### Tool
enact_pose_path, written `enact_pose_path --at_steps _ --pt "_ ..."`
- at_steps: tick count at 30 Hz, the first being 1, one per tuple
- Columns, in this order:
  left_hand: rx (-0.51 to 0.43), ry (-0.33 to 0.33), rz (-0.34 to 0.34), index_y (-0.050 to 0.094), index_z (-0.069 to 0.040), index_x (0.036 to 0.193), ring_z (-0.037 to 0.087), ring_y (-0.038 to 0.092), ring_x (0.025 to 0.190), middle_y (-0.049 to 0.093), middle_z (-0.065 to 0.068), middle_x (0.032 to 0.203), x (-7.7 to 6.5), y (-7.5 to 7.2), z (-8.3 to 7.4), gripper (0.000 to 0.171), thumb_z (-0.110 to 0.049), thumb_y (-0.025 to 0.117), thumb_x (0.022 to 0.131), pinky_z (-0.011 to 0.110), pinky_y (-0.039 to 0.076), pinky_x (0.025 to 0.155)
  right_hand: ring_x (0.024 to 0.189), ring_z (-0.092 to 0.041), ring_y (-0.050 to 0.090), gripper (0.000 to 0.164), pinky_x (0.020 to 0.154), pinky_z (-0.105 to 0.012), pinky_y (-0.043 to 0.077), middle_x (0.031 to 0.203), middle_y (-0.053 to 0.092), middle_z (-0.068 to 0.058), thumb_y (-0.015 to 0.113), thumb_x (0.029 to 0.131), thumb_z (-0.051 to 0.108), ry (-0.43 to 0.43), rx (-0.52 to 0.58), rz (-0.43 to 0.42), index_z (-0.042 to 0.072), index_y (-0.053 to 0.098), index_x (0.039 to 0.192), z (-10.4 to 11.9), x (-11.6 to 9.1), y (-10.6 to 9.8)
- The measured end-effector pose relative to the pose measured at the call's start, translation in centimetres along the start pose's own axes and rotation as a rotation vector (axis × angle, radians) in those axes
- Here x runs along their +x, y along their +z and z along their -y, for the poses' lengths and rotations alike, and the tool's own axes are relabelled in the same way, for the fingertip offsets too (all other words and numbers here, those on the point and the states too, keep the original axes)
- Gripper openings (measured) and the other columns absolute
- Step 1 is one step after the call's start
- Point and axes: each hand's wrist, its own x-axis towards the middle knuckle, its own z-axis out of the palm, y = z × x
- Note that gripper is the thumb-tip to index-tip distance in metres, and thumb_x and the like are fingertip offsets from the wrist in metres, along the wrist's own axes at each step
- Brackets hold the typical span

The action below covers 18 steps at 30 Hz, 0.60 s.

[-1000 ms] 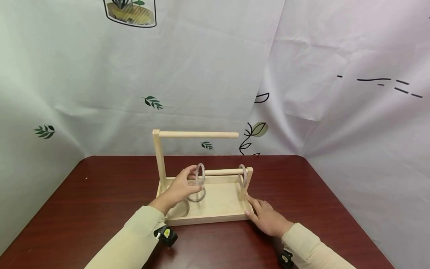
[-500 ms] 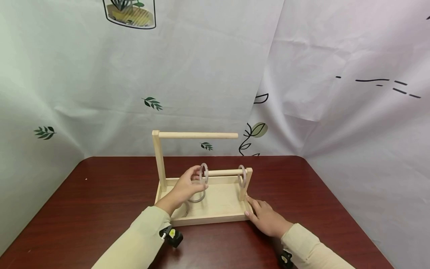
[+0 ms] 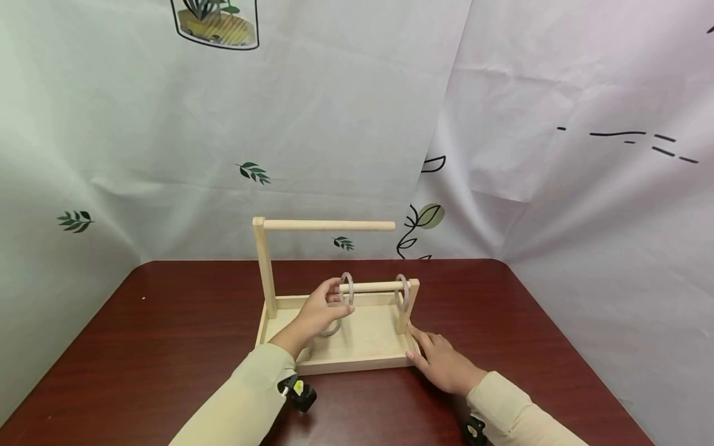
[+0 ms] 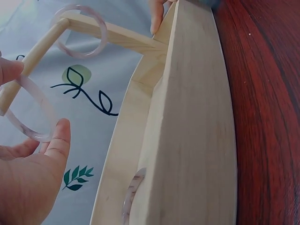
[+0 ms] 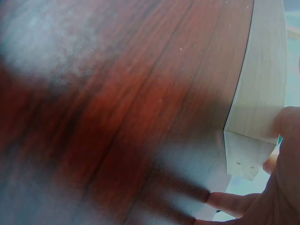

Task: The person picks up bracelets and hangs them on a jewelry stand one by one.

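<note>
One wooden rack (image 3: 357, 367), red-brown table (image 3: 139, 347), leaf-printed cloth (image 3: 334, 111) behind

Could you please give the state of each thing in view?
Wooden tray, flat on table.
Held bangle, around the lower bar.
Second bangle, hanging on the lower bar.
Third bangle, in tray, partly hidden.
Upper bar, horizontal, without bangles.
Left hand, pinching held bangle.
Right hand, touching tray corner.

Left hand (image 3: 320, 310): plain cream long sleeve (image 3: 237, 396), lightly creased, cuff just behind the wrist. Black unit (image 3: 304, 397) at the cuff, on the side toward the right hand (image 3: 443, 362); yellow patch (image 3: 298, 387) on it. Right: matching sleeve (image 3: 519, 406); second black unit (image 3: 476, 432) beside the cuff, partly hidden.
</note>
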Motion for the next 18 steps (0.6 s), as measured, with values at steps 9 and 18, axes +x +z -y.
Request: enact_pose_path --at_steps 9,18 --pt "-0.023 -0.039 -0.007 0.041 -0.002 0.143 0.034 0.050 0.122 0.047 0.020 0.135 0.3 0.7 0.2 0.072 -0.010 0.073 0.079 0.047 0.043 0.097 0.129 -0.044 0.040 0.059 0.100 -0.058 0.036 0.136 0.046 -0.027 0.050 0.100 0.040 0.001 0.006 -0.008 0.009 0.038 0.148 0.0 0.1 0.0" --pt "-0.060 -0.060 0.023 0.039 -0.006 0.145 0.033 0.050 0.122 0.050 0.023 0.132 0.3 1.1 -0.1 0.070 -0.012 0.071 0.082 0.049 0.040 0.100 0.128 -0.044 0.041 0.059 0.100 -0.058 0.035 0.135 0.046 -0.027 0.050 0.100 0.039 -0.010 0.006 -0.017 0.007 0.038 0.147 0.0 0.0 0.1"
